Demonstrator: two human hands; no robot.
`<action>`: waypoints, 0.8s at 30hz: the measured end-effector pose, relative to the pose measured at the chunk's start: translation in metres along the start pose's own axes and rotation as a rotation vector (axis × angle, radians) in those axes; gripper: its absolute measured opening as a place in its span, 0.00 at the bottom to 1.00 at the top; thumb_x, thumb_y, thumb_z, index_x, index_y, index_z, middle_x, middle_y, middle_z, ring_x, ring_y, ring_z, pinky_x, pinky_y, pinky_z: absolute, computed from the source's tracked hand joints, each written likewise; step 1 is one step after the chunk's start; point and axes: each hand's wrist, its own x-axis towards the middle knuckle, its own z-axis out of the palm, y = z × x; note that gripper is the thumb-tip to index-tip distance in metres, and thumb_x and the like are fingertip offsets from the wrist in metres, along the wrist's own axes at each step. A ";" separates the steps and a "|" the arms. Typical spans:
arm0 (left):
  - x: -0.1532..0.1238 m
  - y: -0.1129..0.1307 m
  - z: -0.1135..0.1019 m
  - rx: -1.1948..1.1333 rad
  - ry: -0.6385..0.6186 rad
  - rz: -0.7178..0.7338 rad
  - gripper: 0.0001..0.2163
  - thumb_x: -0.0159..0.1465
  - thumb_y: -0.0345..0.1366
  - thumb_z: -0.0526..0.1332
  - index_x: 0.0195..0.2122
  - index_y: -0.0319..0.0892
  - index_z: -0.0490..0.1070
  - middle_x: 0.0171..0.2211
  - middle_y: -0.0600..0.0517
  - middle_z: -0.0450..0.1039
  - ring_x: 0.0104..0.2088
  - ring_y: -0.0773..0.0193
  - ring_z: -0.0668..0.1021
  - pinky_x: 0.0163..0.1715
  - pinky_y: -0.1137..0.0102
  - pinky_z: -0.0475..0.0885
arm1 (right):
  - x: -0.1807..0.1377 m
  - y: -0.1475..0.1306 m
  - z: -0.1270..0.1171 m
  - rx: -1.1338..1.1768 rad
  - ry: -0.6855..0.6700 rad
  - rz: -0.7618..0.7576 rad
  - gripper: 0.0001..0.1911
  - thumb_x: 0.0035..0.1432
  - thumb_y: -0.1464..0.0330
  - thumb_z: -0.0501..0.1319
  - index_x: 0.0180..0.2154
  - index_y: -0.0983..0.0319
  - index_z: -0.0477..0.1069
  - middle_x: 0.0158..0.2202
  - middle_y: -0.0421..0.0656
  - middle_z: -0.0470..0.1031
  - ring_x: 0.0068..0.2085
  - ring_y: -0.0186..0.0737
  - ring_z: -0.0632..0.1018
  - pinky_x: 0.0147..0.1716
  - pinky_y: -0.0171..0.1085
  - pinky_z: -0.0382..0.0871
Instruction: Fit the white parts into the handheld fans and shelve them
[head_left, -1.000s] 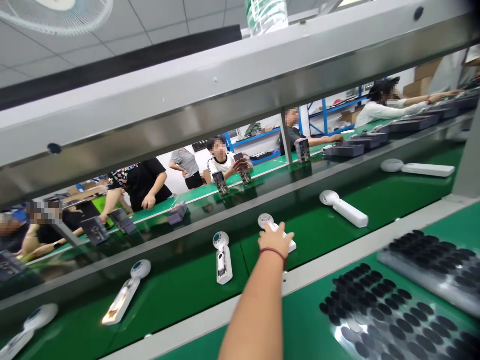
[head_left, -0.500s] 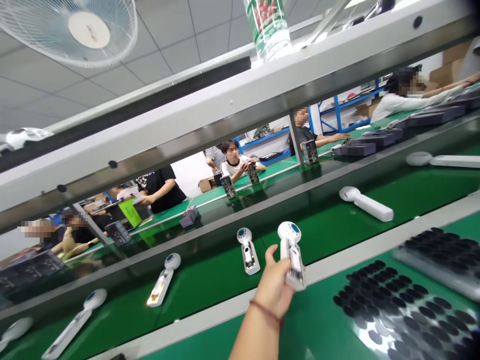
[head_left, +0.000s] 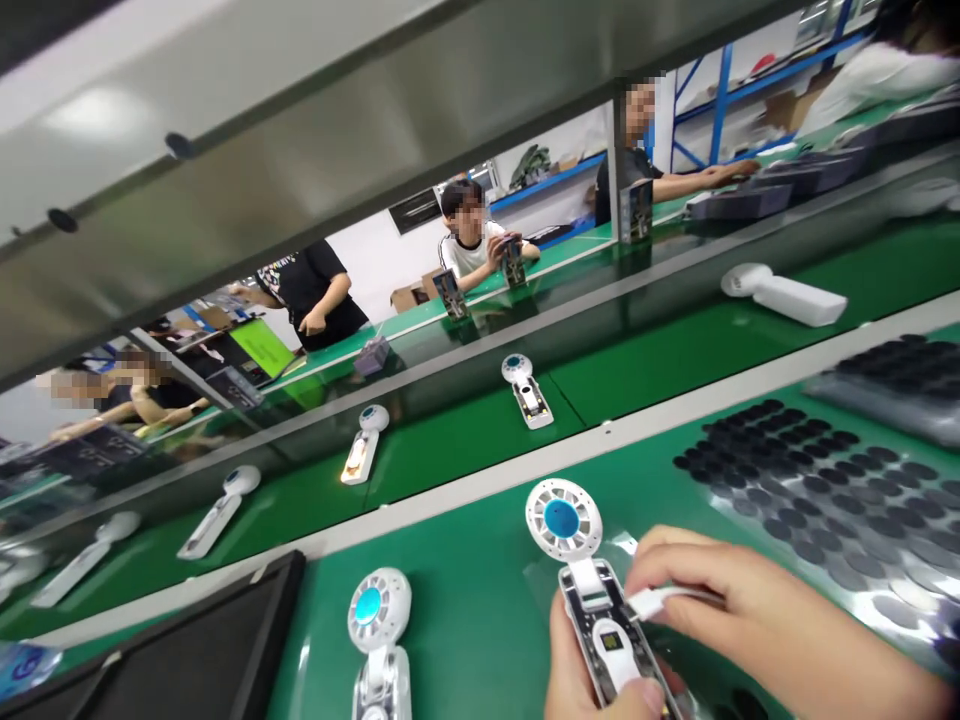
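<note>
My left hand (head_left: pixel 570 660) is wrapped round the handle of a white handheld fan (head_left: pixel 592 620), low at centre right. The fan's round head has a blue centre, and its handle lies uncovered with inner parts showing. My right hand (head_left: pixel 720 600) pinches a white cable plug (head_left: pixel 649 603) against the side of that handle; whether the plug is seated I cannot tell. Another white handheld fan (head_left: pixel 379 610) with a blue centre lies on the green bench left of my hands, its lower end cut off by the frame.
Several white fans, among them one open fan (head_left: pixel 527 390), lie on the green conveyor belt (head_left: pixel 450 430) ahead. Black round stickers on sheets (head_left: pixel 810 470) cover the right of the bench. A black tray (head_left: pixel 225 650) is at lower left. Co-workers sit beyond the belt.
The fan held over the belt's near edge is now down at the bench, and my right hand has come in with a cable plug. The view has tilted downward; the belt fans appear shifted.
</note>
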 end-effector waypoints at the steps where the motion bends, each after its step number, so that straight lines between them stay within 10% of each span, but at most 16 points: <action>1: 0.000 0.000 0.001 0.020 0.019 -0.010 0.50 0.39 0.51 0.71 0.55 0.38 0.40 0.30 0.45 0.75 0.28 0.61 0.76 0.30 0.69 0.70 | 0.001 0.000 0.003 -0.016 -0.026 0.013 0.11 0.54 0.66 0.50 0.29 0.58 0.71 0.34 0.43 0.69 0.39 0.42 0.74 0.31 0.34 0.69; 16: -0.005 0.020 0.022 -0.042 0.125 -0.130 0.42 0.37 0.32 0.59 0.54 0.33 0.40 0.48 0.34 0.66 0.34 0.60 0.75 0.33 0.68 0.71 | -0.009 0.021 0.016 -0.414 -0.092 -0.002 0.15 0.59 0.74 0.46 0.34 0.52 0.67 0.34 0.34 0.69 0.34 0.34 0.73 0.31 0.33 0.66; 24: -0.004 0.014 0.021 -0.012 0.140 -0.112 0.42 0.38 0.34 0.59 0.54 0.32 0.42 0.51 0.33 0.65 0.42 0.53 0.75 0.37 0.67 0.70 | -0.009 0.030 0.026 -0.656 0.281 -0.207 0.09 0.57 0.69 0.54 0.30 0.56 0.72 0.24 0.40 0.70 0.27 0.38 0.73 0.23 0.32 0.67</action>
